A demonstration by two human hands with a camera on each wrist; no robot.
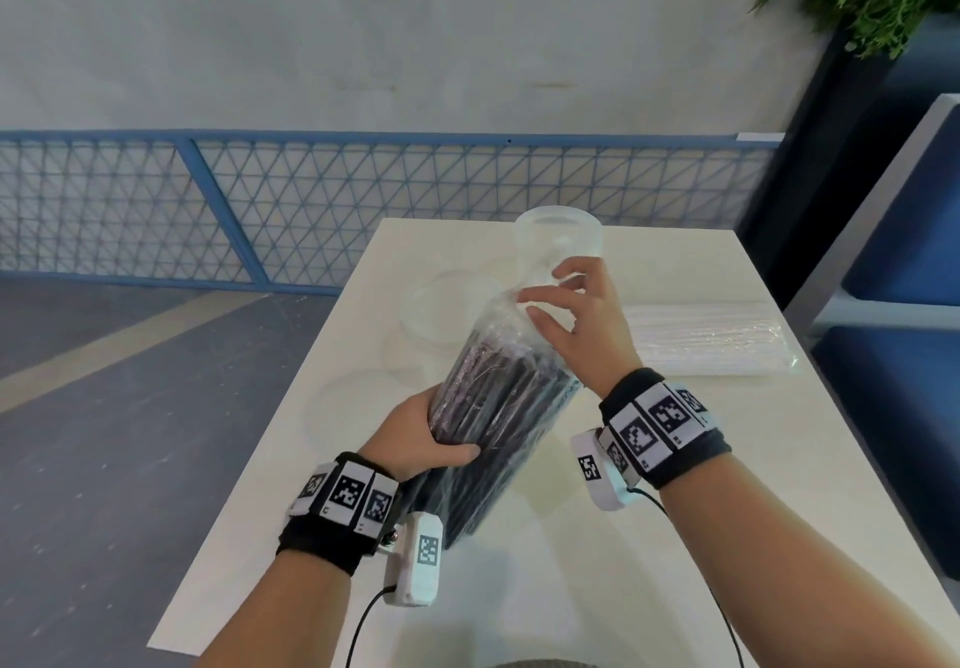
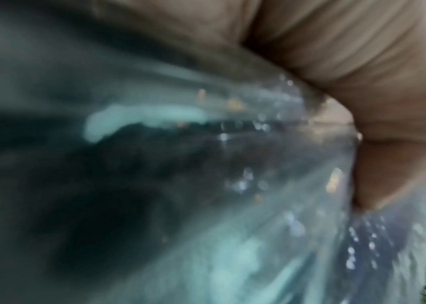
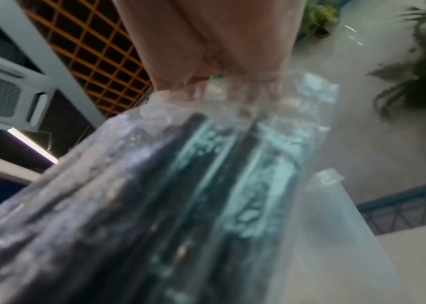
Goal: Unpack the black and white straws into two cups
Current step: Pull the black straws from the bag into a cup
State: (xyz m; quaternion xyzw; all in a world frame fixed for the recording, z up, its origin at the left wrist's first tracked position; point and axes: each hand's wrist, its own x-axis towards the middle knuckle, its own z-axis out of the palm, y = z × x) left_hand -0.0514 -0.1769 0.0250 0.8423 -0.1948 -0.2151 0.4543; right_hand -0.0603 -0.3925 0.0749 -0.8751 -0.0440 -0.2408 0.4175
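While the left hand (image 1: 415,433) wraps fingers & thumb round the lower-middle of the black straw pack (image 1: 498,407), the right hand (image 1: 576,324) pinches the crinkled clear wrap at the pack's top end, other fingers loosely spread. Pack is off the table (image 1: 675,511), tilted, top end leaning away & to the right. Right wrist view: fingertips (image 3: 180,82) bunch the plastic just above the black straws; left wrist view is blurred, mostly wrap w/ the hand at the edge. Behind the pack's top stands a clear cup (image 1: 558,241), upright; a second cup (image 1: 447,304) sits left of it, faint. White straw pack (image 1: 711,337) lies flat on the table, right side, sealed, well apart from the hands.
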